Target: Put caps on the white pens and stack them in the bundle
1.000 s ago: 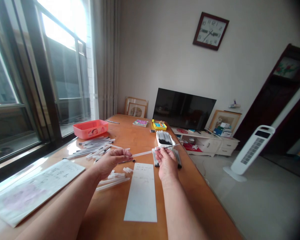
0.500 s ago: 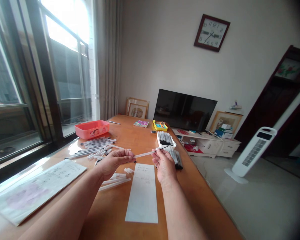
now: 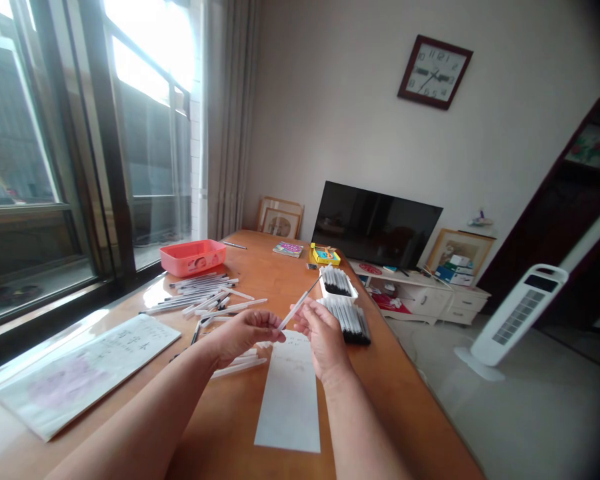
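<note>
Between my two hands a translucent white pen barrel (image 3: 291, 313) slants up to the right, with a thin dark refill (image 3: 314, 285) sticking out of its upper end. My left hand (image 3: 250, 335) pinches the barrel's lower end. Fingers of my right hand (image 3: 323, 332) close on it higher up, near where the refill comes out; their exact grip is partly hidden. Below the hands lies a white paper strip (image 3: 290, 400) with faint writing. More white barrels (image 3: 240, 367) rest under my left wrist, and loose pen parts (image 3: 205, 290) lie beyond it.
A red plastic basket (image 3: 193, 259) stands at the back left. To the right are a white tray of pens (image 3: 354, 293) and a row of clear, black-ended pens (image 3: 347, 320). A notebook (image 3: 90, 367) lies left; a yellow box (image 3: 325, 255) and a booklet (image 3: 287, 249) sit farther back.
The pen barrel has swung from nearly level to a steeper slant, its refill end now higher. My hands have come closer together, and the whole view has shifted slightly.
</note>
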Available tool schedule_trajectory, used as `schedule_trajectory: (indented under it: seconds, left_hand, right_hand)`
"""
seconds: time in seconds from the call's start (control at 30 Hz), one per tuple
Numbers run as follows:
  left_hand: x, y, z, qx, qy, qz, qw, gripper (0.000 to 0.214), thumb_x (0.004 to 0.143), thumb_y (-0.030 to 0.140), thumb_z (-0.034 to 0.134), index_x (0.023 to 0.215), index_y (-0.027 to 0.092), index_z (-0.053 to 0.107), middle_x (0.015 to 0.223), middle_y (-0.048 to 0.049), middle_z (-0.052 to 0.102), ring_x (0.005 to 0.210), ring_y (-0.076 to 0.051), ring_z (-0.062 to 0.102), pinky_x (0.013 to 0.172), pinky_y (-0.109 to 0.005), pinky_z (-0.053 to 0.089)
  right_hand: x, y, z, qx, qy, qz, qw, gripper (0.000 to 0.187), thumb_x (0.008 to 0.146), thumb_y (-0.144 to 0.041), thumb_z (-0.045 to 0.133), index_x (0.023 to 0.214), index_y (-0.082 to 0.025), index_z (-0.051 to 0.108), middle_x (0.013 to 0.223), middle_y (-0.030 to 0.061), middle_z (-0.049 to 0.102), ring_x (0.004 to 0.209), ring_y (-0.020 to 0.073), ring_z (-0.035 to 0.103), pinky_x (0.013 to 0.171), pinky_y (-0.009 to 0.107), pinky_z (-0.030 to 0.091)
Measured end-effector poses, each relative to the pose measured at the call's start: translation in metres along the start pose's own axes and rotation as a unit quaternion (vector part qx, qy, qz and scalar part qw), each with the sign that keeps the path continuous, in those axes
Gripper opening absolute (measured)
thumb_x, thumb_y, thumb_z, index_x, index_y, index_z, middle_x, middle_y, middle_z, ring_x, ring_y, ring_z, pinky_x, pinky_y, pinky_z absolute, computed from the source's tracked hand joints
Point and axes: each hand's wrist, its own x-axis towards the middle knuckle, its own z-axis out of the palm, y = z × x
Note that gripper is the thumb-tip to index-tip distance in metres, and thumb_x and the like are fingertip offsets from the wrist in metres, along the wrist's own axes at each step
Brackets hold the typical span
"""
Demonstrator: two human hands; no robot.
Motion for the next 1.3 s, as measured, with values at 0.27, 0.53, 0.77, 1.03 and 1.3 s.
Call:
schedule_trajectory:
  seconds: [0.27,0.53,0.77,1.03,1.3]
  left_hand:
    - [0.001,0.003,0.005,-0.016,-0.016,0.033,0.999,0.025,0.079,0.031,0.077,0.1,0.016,0.077,0.105,-0.0108,0.077,0.105,-0.026,0.068,0.1,-0.038,0.045]
    - [0.012,-0.017,-0.027,0.141,0.163,0.052,0.975,0.032,0.075,0.04,0.076,0.097,0.017,0.074,0.096,-0.0087,0.076,0.093,-0.024,0.069,0.084,-0.035,0.05]
    - [0.012,-0.035,-0.036,0.447,0.15,0.004,0.882,0.02,0.073,0.019,0.062,0.088,0.021,0.076,0.091,-0.006,0.076,0.081,-0.022,0.066,0.069,-0.029,0.045]
    - [0.012,-0.034,-0.032,0.513,0.117,-0.01,0.85,0.027,0.07,0.013,0.06,0.091,0.023,0.075,0.093,-0.0046,0.075,0.081,-0.021,0.065,0.068,-0.027,0.043]
    - [0.015,-0.036,-0.054,0.528,0.233,0.03,0.816,0.023,0.08,0.017,0.058,0.095,0.021,0.076,0.098,-0.0117,0.074,0.093,-0.028,0.063,0.084,-0.037,0.044]
  right_hand:
    - [-0.008,0.004,0.012,-0.086,-0.088,-0.012,0.992,0.04,0.083,-0.051,0.071,0.105,-0.018,0.074,0.101,0.0076,0.077,0.089,0.0219,0.069,0.078,0.032,0.052]
    - [0.0,0.007,-0.002,-0.187,-0.037,-0.027,0.981,0.037,0.087,-0.054,0.065,0.1,-0.02,0.07,0.095,0.0077,0.077,0.088,0.0213,0.068,0.076,0.031,0.051]
    - [0.006,0.018,-0.009,-0.309,-0.043,-0.096,0.945,0.029,0.09,-0.048,0.06,0.09,-0.021,0.07,0.078,0.0034,0.073,0.073,0.0201,0.065,0.067,0.029,0.048]
    - [0.007,0.017,-0.01,-0.351,-0.041,-0.111,0.929,0.027,0.09,-0.046,0.057,0.09,-0.022,0.071,0.074,0.0021,0.071,0.071,0.0207,0.064,0.068,0.03,0.049]
    - [0.006,0.015,-0.011,-0.362,-0.034,-0.118,0.924,0.027,0.09,-0.046,0.057,0.089,-0.023,0.071,0.073,0.0023,0.071,0.07,0.0209,0.064,0.067,0.03,0.048]
